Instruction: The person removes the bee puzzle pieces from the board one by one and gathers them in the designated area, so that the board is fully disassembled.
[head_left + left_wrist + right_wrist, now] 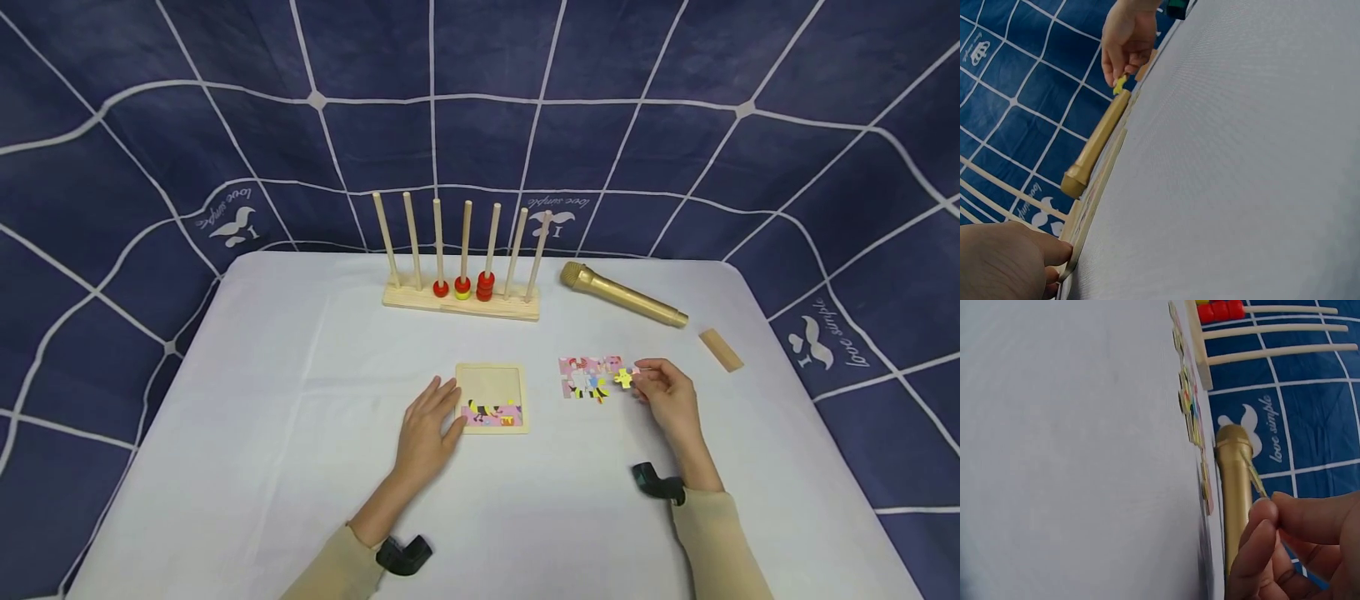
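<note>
At the wooden puzzle tray (489, 380), my left hand (429, 429) rests its fingers along the left edge, with the thumb near the lower left corner. Joined pink, yellow and black pieces (491, 414) fill the tray's bottom strip; bare wood shows above them. My right hand (670, 400) pinches a yellow puzzle piece (624, 378) between thumb and fingers. In the right wrist view that piece (1255, 475) appears edge-on, raised off the table. Just left of the right hand lies a patch of pink puzzle pieces (588, 377) on the white cloth.
A wooden bead rack (461, 302) with upright pegs and a few red and yellow beads stands at the back. To its right lies a gold microphone (624, 294). A small brown wooden block (722, 350) is near the right edge of the white-covered table (300, 375).
</note>
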{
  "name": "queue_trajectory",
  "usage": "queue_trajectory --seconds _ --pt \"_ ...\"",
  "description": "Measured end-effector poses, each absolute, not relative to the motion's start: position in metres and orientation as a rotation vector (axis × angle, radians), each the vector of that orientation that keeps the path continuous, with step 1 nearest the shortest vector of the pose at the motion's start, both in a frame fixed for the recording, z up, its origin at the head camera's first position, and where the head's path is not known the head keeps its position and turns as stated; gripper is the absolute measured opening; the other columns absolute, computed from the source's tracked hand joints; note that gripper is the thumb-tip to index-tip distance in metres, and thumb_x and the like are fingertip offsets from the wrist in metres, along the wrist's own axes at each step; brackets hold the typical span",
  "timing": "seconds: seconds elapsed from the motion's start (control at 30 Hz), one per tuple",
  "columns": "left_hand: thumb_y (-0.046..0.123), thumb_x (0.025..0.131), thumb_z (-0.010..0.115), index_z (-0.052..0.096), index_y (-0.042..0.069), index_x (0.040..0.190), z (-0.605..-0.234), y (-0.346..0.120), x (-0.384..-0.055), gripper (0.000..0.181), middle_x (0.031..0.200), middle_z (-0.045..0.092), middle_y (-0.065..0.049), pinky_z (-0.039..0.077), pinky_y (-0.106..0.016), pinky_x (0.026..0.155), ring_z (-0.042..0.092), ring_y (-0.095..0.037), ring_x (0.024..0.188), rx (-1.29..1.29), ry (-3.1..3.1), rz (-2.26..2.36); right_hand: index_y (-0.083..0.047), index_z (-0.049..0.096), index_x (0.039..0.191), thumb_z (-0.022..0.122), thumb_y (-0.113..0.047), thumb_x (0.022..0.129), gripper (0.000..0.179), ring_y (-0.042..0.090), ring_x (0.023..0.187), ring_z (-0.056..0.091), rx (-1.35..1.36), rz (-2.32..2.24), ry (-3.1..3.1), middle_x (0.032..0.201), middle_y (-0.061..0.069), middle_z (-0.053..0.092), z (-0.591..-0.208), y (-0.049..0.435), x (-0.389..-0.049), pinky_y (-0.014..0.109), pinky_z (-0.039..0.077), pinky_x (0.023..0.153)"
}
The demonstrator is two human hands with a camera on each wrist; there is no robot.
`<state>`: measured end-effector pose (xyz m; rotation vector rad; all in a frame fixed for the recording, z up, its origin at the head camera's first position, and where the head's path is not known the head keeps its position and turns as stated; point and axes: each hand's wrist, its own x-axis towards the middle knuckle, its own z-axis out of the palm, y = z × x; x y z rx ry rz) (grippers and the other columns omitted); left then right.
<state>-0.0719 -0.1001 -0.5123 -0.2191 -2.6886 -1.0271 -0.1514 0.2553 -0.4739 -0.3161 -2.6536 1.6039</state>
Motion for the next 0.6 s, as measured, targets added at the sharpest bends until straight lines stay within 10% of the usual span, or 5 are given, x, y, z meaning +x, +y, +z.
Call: queue_trajectory --seconds 0.6 --pt "0.013 0.084 0.074 0.064 -0.003 0.124 -0.515 -0.100 -0.073 0.044 0.139 0.058 -0.014 0.034 -0.055 0.111 0.043 -0.035 0.138 -0.225 -2.666 -1.025 0.001 0.068 0.106 0.068 -0.006 0.089 0.018 0.003 0.064 0.057 -0.220 1.339 -2.788 0.083 0.010 0.064 -0.489 0.255 -0.151 0.015 0.048 0.056"
